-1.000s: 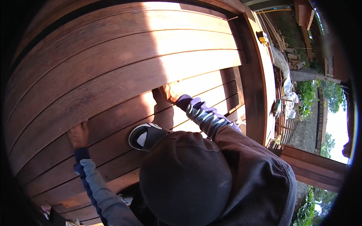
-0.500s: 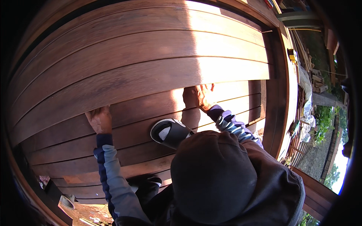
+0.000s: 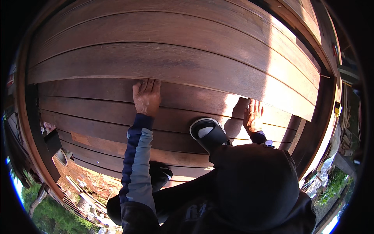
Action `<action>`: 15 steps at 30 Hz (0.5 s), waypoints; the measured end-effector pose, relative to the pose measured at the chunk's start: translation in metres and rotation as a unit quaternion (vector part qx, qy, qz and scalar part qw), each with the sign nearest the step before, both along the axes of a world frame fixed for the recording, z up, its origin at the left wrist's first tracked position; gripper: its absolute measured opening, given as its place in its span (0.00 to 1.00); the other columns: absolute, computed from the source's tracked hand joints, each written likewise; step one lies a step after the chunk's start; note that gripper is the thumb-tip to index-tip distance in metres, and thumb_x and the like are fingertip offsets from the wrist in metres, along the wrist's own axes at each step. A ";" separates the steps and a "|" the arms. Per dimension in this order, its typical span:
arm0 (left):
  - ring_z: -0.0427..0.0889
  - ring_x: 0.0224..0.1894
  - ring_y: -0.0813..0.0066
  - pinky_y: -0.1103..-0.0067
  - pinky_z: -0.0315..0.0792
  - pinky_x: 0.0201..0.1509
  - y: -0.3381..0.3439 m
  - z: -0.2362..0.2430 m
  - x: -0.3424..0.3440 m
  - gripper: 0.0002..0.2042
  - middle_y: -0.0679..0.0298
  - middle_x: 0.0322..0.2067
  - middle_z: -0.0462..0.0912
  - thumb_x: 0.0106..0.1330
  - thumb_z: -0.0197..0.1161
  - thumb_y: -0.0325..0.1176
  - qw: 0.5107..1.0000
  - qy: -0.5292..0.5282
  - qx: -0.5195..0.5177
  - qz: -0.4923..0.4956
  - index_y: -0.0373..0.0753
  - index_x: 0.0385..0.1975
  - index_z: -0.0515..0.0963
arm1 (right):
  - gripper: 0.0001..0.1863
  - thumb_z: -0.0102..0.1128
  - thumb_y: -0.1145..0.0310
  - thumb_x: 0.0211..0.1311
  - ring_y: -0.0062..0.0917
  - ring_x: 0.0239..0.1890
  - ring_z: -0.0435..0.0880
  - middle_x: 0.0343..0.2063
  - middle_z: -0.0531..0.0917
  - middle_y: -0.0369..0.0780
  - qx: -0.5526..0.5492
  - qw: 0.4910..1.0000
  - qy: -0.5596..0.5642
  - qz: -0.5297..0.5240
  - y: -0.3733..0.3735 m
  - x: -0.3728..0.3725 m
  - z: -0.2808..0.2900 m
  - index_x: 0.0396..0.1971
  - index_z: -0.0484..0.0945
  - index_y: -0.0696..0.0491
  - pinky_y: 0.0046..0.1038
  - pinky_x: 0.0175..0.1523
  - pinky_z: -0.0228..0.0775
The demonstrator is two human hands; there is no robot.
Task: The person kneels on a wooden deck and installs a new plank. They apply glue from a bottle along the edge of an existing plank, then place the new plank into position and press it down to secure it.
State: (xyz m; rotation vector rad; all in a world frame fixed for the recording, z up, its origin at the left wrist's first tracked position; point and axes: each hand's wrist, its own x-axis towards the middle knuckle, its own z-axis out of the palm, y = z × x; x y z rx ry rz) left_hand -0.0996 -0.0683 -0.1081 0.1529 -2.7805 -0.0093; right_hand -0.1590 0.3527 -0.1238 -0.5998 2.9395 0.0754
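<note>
A long brown wooden plank (image 3: 156, 62) lies across the slatted wooden deck, its near edge standing over the boards below. My left hand (image 3: 147, 98) meets that edge left of the middle, fingers stretched out side by side and fingertips against it. Farther right, in a patch of sun and shadow, my right hand (image 3: 254, 116) has its fingers straight and touching the same edge. Neither hand is wrapped round the plank. Lower boards (image 3: 89, 103) of the deck run beneath both hands.
A foot in a black slide sandal (image 3: 208, 134) rests on the lower boards between my hands. A dark wooden frame beam (image 3: 324, 99) bounds the right side. Past it sits a small yellow-and-black tool (image 3: 337, 108). Bare earth with wood scraps (image 3: 87, 183) shows at lower left.
The view has swung left, so the deck appears farther right. My left hand's fingers, curled at the plank's edge before, are now straight. My right hand stays at the edge.
</note>
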 end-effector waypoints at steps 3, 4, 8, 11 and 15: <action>0.81 0.47 0.72 0.71 0.66 0.46 0.007 0.006 0.013 0.10 0.66 0.44 0.83 0.59 0.63 0.31 1.000 0.012 -0.002 0.005 0.44 0.40 0.82 | 0.32 0.48 0.60 0.65 0.44 0.69 0.55 0.66 0.61 0.48 -0.005 1.000 0.012 0.020 0.004 0.017 0.003 0.67 0.57 0.54 0.45 0.69 0.42; 0.80 0.50 0.73 0.70 0.66 0.46 0.008 0.009 0.016 0.12 0.66 0.49 0.81 0.59 0.62 0.31 1.000 -0.003 0.015 0.009 0.43 0.44 0.81 | 0.33 0.49 0.60 0.64 0.43 0.70 0.54 0.67 0.60 0.48 0.020 1.000 0.007 0.017 0.006 0.018 0.002 0.67 0.56 0.54 0.45 0.70 0.41; 0.74 0.59 0.64 0.66 0.66 0.55 0.012 0.004 0.014 0.15 0.57 0.55 0.75 0.61 0.58 0.31 0.993 -0.082 0.079 0.008 0.39 0.48 0.76 | 0.32 0.49 0.55 0.66 0.45 0.66 0.62 0.60 0.69 0.53 -0.006 0.999 0.045 0.021 0.013 -0.012 -0.017 0.63 0.60 0.61 0.44 0.70 0.41; 0.67 0.64 0.56 0.61 0.60 0.64 0.006 -0.002 0.014 0.20 0.50 0.56 0.73 0.62 0.54 0.30 0.992 -0.120 0.046 -0.003 0.37 0.55 0.68 | 0.32 0.50 0.51 0.65 0.50 0.55 0.74 0.52 0.75 0.58 -0.037 0.997 0.017 0.063 0.017 -0.039 -0.022 0.61 0.64 0.59 0.44 0.62 0.59; 0.60 0.68 0.59 0.57 0.53 0.68 -0.002 -0.006 0.016 0.26 0.50 0.60 0.68 0.64 0.51 0.33 0.985 -0.167 0.036 -0.023 0.40 0.63 0.58 | 0.32 0.50 0.49 0.65 0.52 0.48 0.78 0.47 0.78 0.59 0.018 0.984 -0.173 0.025 0.017 -0.070 -0.013 0.60 0.66 0.57 0.43 0.55 0.68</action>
